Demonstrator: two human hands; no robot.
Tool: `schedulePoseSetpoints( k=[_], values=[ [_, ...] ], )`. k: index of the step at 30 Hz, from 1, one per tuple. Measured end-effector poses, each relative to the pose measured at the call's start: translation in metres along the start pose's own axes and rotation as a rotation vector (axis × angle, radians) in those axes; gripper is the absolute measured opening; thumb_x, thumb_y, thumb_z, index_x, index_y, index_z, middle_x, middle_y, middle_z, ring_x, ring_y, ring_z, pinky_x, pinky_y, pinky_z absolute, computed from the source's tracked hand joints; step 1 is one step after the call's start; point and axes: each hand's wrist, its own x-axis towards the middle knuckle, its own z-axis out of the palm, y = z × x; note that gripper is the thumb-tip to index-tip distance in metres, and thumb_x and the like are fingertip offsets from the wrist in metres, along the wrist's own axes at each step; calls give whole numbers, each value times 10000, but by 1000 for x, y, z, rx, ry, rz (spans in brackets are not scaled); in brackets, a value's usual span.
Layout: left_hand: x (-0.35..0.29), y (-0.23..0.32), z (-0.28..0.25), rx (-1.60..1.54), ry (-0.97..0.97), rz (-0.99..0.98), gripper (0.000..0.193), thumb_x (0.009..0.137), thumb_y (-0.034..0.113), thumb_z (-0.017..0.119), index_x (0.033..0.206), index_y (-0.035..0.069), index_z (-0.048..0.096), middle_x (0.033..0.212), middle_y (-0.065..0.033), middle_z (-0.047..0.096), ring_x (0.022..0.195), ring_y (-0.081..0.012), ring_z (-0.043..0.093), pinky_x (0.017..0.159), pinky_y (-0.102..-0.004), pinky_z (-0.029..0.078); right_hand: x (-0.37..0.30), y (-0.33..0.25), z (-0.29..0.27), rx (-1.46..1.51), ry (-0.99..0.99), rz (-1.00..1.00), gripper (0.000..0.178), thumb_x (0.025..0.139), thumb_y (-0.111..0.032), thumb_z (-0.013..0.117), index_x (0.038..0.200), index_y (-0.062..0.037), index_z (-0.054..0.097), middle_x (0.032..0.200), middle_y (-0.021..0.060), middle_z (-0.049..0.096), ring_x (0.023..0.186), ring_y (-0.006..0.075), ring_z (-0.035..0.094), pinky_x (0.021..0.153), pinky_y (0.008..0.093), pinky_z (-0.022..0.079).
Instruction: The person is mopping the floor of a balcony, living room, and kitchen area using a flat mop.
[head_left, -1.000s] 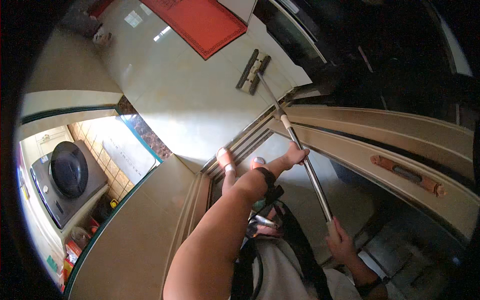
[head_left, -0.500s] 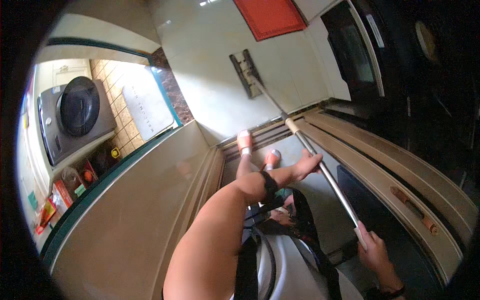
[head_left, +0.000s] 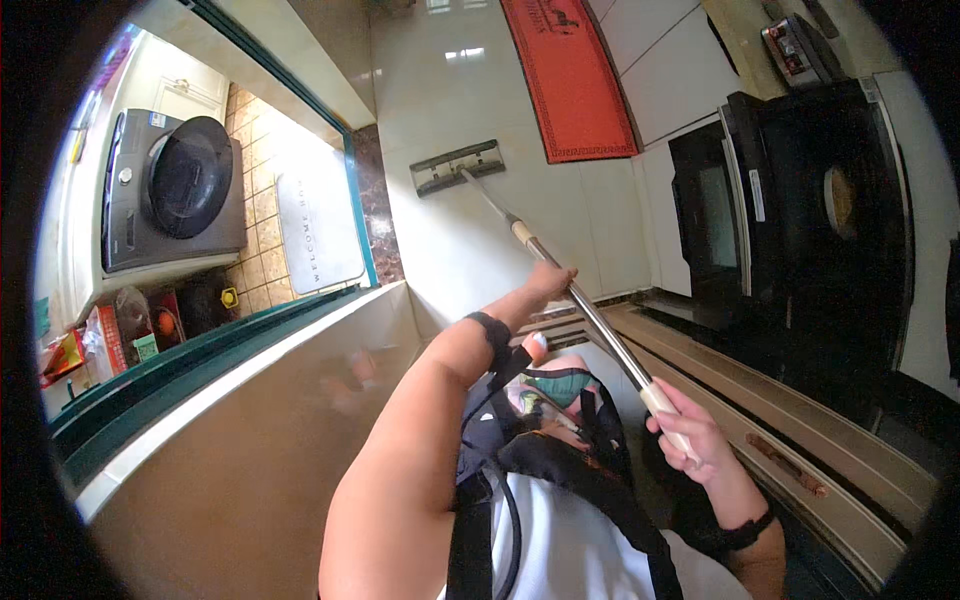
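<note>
A flat mop (head_left: 606, 330) slants across the middle of the view. Both of my hands are closed on its metal pole. My left hand (head_left: 550, 282) grips it partway down, below the beige joint, with the arm stretched forward. Lower right, my right hand (head_left: 692, 438) wraps round the pale grip at the pole's top end. At the far end the rectangular mop head (head_left: 484, 160) lies flat on the light tiled floor (head_left: 455, 240), its long side running roughly left to right. One slippered foot (head_left: 536, 346) shows partly beyond my left forearm.
A red mat (head_left: 580, 100) lies right of the mop head, along white cabinets (head_left: 665, 70). Beyond a window opening on the left stand a grey washing machine (head_left: 175, 200) and a pale mat (head_left: 312, 235). A sliding-door frame (head_left: 760, 400) with a handle runs along the right.
The mop head has swung left and turned from steeply slanted to nearly crosswise. Both hands remain on the pole, reaching farther forward. My view has shifted, showing more of the red mat.
</note>
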Motion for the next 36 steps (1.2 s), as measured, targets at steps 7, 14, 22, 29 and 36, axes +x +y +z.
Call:
schedulePoseSetpoints(
  k=[7, 14, 22, 29, 36],
  values=[
    [38, 82, -40, -166, 133, 130, 211, 801, 178, 527, 694, -3, 510, 557, -80, 519, 430, -178, 495, 402, -284, 406, 101, -71, 2, 533, -406, 88, 233, 915, -182, 413, 1115, -62, 413, 849, 96, 494, 379, 71, 358, 279, 181, 239],
    [75, 186, -69, -328, 290, 169, 256, 846, 253, 487, 897, 3, 471, 751, -103, 563, 569, -166, 529, 486, -282, 456, 194, -191, 46, 579, -609, 274, 136, 890, -188, 469, 1006, -119, 455, 755, 50, 505, 381, 54, 355, 298, 186, 249],
    [162, 299, -158, -299, 165, -37, 201, 807, 145, 515, 914, -16, 461, 875, -131, 594, 558, -149, 504, 451, -234, 396, 204, -321, 118, 540, -503, 132, 253, 879, -136, 473, 1126, -112, 423, 751, 54, 496, 382, 53, 337, 300, 180, 261],
    [247, 370, -171, -314, -224, -177, 133, 855, 137, 446, 817, 14, 477, 807, -110, 582, 495, -118, 411, 428, -235, 359, 149, -442, 118, 45, -146, 13, 466, 852, -93, 496, 1295, -74, 355, 844, 90, 540, 467, 51, 447, 346, 161, 338],
    [295, 468, -197, -400, -371, -122, 198, 855, 154, 437, 679, 64, 453, 626, -35, 455, 494, -115, 401, 452, -265, 355, 149, -558, 219, -1223, 151, -209, 617, 768, -86, 584, 1328, -64, 326, 980, 152, 595, 728, 263, 594, 678, 350, 468]
  ],
)
